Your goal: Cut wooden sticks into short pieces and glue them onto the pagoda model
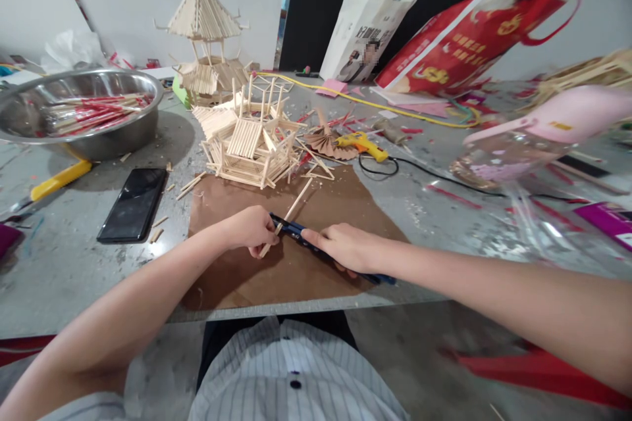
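Note:
My left hand point(254, 230) is closed around a thin pale wooden stick point(298, 200), which slants up and to the right over a brown sheet point(237, 283). My right hand point(340, 247) grips a dark blue cutting tool point(311, 245) by its handles. The tool's front end lies across the stick, right beside my left fingers. Just beyond the sheet stands a partly built stick model point(247, 138) with open railings and upright posts. Behind it rises a tiered stick pavilion point(205, 13) with a pointed roof.
A metal bowl point(113, 135) of wrapped sticks, a yellow-handled knife point(62, 181) and a black phone point(133, 204) lie left. Rightward are a yellow glue gun point(363, 143) with a black cord, a pink-lidded container point(567, 115), a white bag point(363, 26) and a red bag point(464, 43).

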Available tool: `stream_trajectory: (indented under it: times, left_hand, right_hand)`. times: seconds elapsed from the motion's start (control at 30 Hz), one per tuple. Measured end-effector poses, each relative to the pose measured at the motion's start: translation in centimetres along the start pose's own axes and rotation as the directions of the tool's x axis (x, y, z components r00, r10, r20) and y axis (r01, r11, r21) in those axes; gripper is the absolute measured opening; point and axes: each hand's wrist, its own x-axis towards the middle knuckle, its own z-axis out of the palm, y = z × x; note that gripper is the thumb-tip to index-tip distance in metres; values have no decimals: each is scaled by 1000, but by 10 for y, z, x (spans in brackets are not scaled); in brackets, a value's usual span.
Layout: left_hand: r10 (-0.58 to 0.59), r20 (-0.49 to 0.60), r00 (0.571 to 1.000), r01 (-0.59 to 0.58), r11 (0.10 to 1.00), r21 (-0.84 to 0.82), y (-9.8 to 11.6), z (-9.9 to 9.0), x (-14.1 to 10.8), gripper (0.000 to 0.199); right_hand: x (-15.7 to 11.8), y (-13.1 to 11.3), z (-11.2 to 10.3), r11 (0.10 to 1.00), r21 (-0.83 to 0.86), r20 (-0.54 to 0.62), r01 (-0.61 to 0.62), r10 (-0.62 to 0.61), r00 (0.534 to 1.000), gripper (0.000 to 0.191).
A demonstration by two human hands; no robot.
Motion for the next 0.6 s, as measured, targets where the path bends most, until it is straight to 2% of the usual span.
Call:
stream_trajectory:
  times: [0.6]
  left_hand:
    - [-3, 9, 1000, 3, 1000, -11, 0, 0, 0, 19]
  right_hand:
    - [-1, 0, 1, 1000, -1, -35, 8, -8, 999, 90]
